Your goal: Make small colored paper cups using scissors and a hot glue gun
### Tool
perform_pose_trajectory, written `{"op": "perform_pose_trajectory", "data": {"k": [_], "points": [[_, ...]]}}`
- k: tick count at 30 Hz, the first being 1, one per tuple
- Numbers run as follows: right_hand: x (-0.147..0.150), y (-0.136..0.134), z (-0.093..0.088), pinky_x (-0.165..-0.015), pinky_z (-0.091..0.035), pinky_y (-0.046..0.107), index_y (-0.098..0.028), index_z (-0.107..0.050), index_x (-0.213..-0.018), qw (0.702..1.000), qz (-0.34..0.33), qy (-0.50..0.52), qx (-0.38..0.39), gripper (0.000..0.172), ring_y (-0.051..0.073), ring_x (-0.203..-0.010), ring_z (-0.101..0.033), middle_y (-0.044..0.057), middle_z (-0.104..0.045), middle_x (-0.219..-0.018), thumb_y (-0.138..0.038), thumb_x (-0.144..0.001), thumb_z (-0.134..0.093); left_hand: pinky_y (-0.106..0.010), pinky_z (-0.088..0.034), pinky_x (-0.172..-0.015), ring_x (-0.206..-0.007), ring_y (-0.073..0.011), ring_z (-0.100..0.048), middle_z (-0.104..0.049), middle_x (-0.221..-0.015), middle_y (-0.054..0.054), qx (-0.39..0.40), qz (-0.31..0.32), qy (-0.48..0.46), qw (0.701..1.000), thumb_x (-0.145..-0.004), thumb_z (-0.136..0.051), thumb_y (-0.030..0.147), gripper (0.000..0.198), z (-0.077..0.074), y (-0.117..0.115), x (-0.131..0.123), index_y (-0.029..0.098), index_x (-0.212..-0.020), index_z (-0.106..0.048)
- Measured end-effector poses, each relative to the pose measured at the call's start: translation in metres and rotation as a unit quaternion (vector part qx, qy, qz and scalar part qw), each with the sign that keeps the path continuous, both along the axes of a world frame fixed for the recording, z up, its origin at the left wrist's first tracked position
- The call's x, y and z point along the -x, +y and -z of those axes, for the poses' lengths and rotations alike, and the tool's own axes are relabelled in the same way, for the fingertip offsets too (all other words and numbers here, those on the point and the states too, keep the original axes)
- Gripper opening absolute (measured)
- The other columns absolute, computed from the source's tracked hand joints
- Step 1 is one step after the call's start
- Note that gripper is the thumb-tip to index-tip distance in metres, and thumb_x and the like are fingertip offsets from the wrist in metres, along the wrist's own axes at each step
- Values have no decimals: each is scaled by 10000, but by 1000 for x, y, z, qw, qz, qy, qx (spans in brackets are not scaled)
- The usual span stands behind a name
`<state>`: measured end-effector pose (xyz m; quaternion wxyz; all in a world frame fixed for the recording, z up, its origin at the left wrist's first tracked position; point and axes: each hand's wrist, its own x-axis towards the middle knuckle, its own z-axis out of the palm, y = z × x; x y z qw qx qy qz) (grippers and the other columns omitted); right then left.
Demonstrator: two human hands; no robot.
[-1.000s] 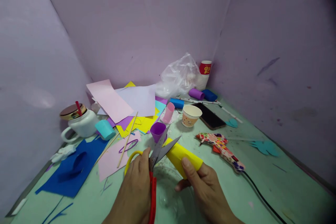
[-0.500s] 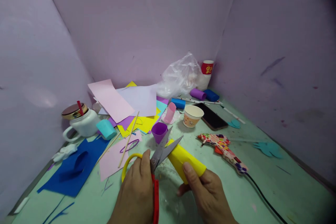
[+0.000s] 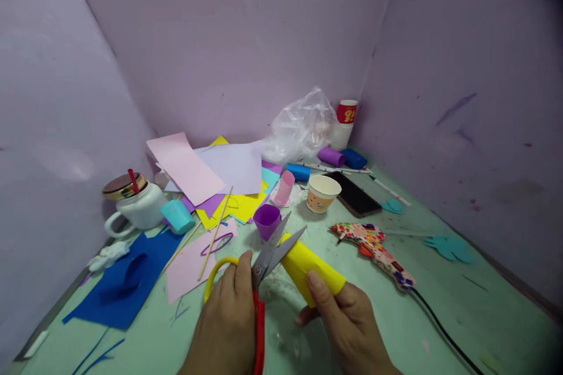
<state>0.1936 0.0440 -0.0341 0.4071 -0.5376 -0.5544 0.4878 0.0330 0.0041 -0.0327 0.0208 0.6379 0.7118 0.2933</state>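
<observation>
Pinched by the right hand, the yellow roll could buckle if scissors clasped in the left hand twist

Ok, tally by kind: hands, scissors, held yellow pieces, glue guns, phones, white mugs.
Hands (left hand, right hand): 2
Scissors: 1 pair
Held yellow piece: 1
Glue gun: 1
Phone: 1
White mug: 1
Total: 7

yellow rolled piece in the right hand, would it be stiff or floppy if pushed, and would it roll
The yellow rolled piece is probably light and bendable, as it looks like a curved thin sheet. It might rock rather than roll freely, since its side looks flattened in the right hand.
</observation>
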Motion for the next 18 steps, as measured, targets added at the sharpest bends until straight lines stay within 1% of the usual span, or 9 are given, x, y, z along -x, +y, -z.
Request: {"op": "perform_pose_trajectory", "data": {"k": [3,5,7,9,11,14,16,18], "points": [[-2,-2,-1,-605,-458,323,-186,-707,-461,996,8,-59,-59,663,201,-564,-570,77,-598,-536,-662,-819,-415,-469,-499,-842,-1080,-323,-576,-631,-1135,-125,-19,30,-41,999,-750,-446,121,511,12,4,3,232,-1246,-497],[-1,-3,-1,-599,-458,321,-192,-708,-468,994,12,-70,-85,649,187,-522,-541,57,-557,-476,-644,-829,-413,-506,-489,-855,-1104,-356,-553,-625,-1148,-133,-39,29,-53,997,-711,-492,161,541,23,7,6,231,-1247,-496],[0,-4,-2,-604,-464,321,-191,-704,-468,993,31,-67,-89,636,190,-527,-543,54,-556,-466,-637,-827,-425,-535,-477,-866,-1119,-382,-535,-618,-1156,-143,-53,23,-64,996,-675,-523,196,577,32,8,7,225,-1250,-491],[1,-3,-2,-612,-475,322,-184,-692,-452,996,43,-51,-63,638,201,-556,-574,67,-594,-500,-643,-818,-442,-550,-462,-884,-1136,-395,-520,-609,-1178,-147,-51,36,-74,995,-653,-537,224,609,37,8,5,225,-1259,-482],[1,0,-3,-589,-488,320,-166,-701,-500,999,25,-2,-22,630,205,-547,-603,68,-622,-519,-653,-811,-451,-559,-448,-899,-1140,-400,-516,-606,-1186,-145,-51,45,-81,994,-646,-539,243,619,38,7,3,228,-1262,-479],[-1,7,-5,-500,-493,294,-136,-715,-634,995,-18,93,25,573,191,-471,-611,36,-613,-489,-656,-777,-517,-568,-439,-902,-1116,-392,-528,-619,-1152,-140,-59,40,-77,995,-660,-532,235,586,34,8,2,233,-1245,-489],[-3,12,-8,-444,-484,270,-129,-711,-688,989,-1,143,40,512,170,-436,-598,20,-620,-516,-628,-732,-602,-568,-439,-905,-1105,-376,-532,-621,-1130,-131,-70,22,-68,995,-679,-518,206,555,30,9,6,240,-1233,-492],[-5,17,-12,-412,-480,254,-128,-709,-743,980,47,186,49,468,147,-426,-582,15,-639,-582,-591,-698,-663,-558,-443,-911,-1112,-355,-525,-608,-1138,-116,-74,17,-59,995,-698,-498,174,538,24,10,12,249,-1230,-488]]}}
